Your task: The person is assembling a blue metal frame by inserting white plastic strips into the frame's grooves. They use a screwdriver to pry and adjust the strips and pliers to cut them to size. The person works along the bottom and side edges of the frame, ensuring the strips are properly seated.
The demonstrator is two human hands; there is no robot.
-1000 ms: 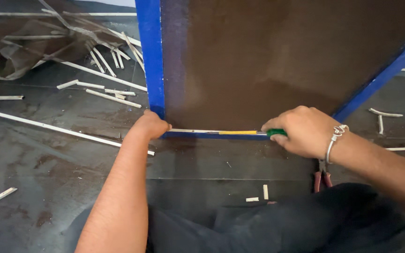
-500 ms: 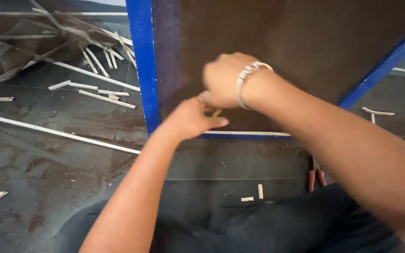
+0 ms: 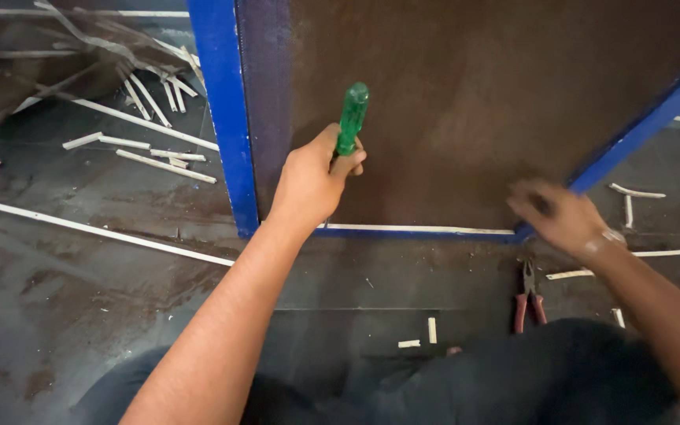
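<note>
My left hand grips a tool by its green translucent handle, which sticks up above the fist over the brown board. The tool's tip is hidden by the hand. A blue frame borders the board, and a white strip lies along its lower edge. My right hand is blurred near the frame's lower right corner, with a metal bracelet on the wrist. I cannot see anything in it.
Red-handled pliers lie on the dark floor below my right hand. Several white strips and offcuts are scattered left of the frame, with a long strip across the floor. Small white pieces lie near my lap.
The green-handled tool went from my right hand at the board's bottom edge to my left hand. My right hand has swung back to the lower right corner.
</note>
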